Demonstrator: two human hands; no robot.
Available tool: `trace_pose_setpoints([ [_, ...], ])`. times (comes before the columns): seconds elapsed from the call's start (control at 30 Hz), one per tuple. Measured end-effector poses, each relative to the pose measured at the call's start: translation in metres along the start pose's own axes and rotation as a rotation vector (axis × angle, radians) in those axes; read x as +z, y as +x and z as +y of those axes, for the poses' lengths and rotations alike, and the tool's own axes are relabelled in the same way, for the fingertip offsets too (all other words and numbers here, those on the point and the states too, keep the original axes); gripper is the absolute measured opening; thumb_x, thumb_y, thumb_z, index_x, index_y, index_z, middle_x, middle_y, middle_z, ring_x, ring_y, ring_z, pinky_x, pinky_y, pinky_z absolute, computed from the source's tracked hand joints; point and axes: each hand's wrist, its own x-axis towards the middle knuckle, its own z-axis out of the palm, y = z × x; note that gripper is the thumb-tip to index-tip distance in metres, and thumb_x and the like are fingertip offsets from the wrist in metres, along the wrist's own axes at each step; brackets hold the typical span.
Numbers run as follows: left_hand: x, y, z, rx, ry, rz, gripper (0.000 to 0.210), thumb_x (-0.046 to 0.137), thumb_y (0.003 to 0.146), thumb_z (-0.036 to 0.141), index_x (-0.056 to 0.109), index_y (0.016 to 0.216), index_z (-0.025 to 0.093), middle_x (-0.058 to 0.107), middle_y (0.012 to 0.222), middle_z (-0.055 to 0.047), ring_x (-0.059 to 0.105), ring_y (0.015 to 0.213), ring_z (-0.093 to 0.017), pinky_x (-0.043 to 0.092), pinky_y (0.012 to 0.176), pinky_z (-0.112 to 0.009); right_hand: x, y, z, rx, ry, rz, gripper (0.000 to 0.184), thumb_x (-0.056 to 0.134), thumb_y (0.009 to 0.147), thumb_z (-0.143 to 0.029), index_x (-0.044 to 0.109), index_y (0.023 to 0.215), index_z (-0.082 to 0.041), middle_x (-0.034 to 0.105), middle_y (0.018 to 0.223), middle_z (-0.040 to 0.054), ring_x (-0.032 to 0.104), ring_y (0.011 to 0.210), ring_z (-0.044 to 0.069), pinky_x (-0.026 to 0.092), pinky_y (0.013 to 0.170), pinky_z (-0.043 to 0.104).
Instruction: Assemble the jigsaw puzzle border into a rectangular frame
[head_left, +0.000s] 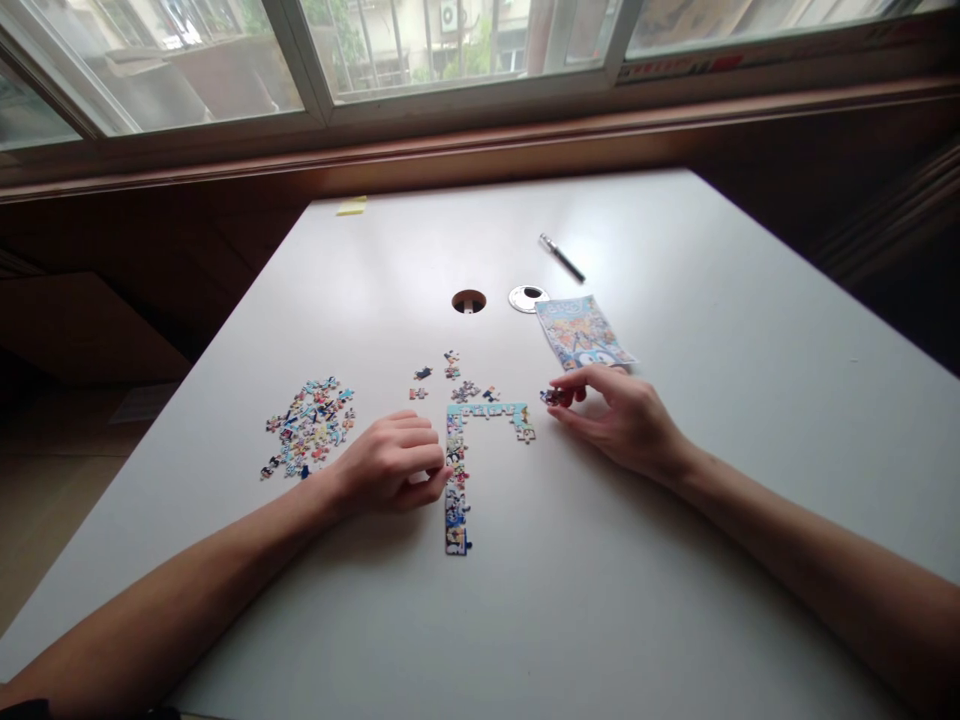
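Observation:
An L-shaped run of joined jigsaw pieces (pixel 456 500) lies on the white table, with a light blue strip along its top and a short turn down at the right. My left hand (pixel 397 460) rests at its left side, fingers curled and closed, thumb tip at the strip's edge. Its palm side is hidden. My right hand (pixel 622 410) pinches a small jigsaw piece (pixel 553 397) between thumb and fingers, to the right of the joined corner. Whether it is one piece or a few joined, I cannot tell. Several loose pieces (pixel 465 391) lie just above the strip.
A heap of loose jigsaw pieces (pixel 311 425) spreads left of my left hand. Beyond my right hand lie a printed picture sheet (pixel 581 330), a round cover (pixel 527 299) and a pen (pixel 562 258). A cable hole (pixel 469 301) opens in the table (pixel 525 620); a yellow note (pixel 352 206) lies far back.

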Motion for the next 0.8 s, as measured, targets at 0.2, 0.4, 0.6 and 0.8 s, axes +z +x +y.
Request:
trace_pose_setpoints([
  [0.2, 0.0005, 0.0013, 0.0000, -0.003, -0.006, -0.005, 0.028, 0.060, 0.087, 0.012, 0.039, 0.070, 0.022, 0.042, 0.063, 0.003, 0.036, 0.060, -0.014, 0.037, 0.063, -0.030, -0.0012, 0.0018, 0.0009, -0.027, -0.073, 0.025, 0.017, 0.067, 0.089, -0.025, 0.070, 0.105, -0.021, 0.069, 0.086, 0.0031, 0.065, 0.081, 0.020, 0.051, 0.083, 0.039],
  [0.4, -0.0007, 0.0025, 0.0006, 0.003, -0.007, -0.005, 0.030, 0.059, 0.088, 0.012, 0.037, 0.069, 0.022, 0.041, 0.061, 0.003, 0.036, 0.059, -0.014, 0.037, 0.063, -0.029, 0.0026, 0.0021, 0.0063, -0.013, -0.141, 0.052, 0.021, 0.065, 0.090, -0.025, 0.074, 0.109, -0.020, 0.069, 0.099, 0.0087, 0.064, 0.093, 0.024, 0.053, 0.087, 0.042],
  [0.6, -0.0009, 0.0033, -0.0001, 0.006, -0.008, -0.006, 0.028, 0.058, 0.088, 0.012, 0.039, 0.070, 0.022, 0.042, 0.061, 0.003, 0.036, 0.058, -0.014, 0.037, 0.062, -0.030, 0.0044, 0.0026, 0.0075, 0.029, -0.166, 0.053, 0.023, 0.062, 0.089, -0.021, 0.074, 0.107, -0.019, 0.070, 0.095, 0.0080, 0.065, 0.090, 0.024, 0.054, 0.084, 0.042],
  [0.8, -0.0001, 0.0033, 0.0011, -0.003, -0.008, 0.000, 0.029, 0.058, 0.089, 0.013, 0.038, 0.069, 0.022, 0.041, 0.060, 0.003, 0.035, 0.057, -0.014, 0.035, 0.060, -0.030, 0.0032, 0.0023, 0.0064, 0.058, -0.194, 0.062, 0.021, 0.062, 0.088, -0.020, 0.074, 0.106, -0.020, 0.070, 0.093, 0.0069, 0.063, 0.087, 0.023, 0.052, 0.084, 0.040],
])
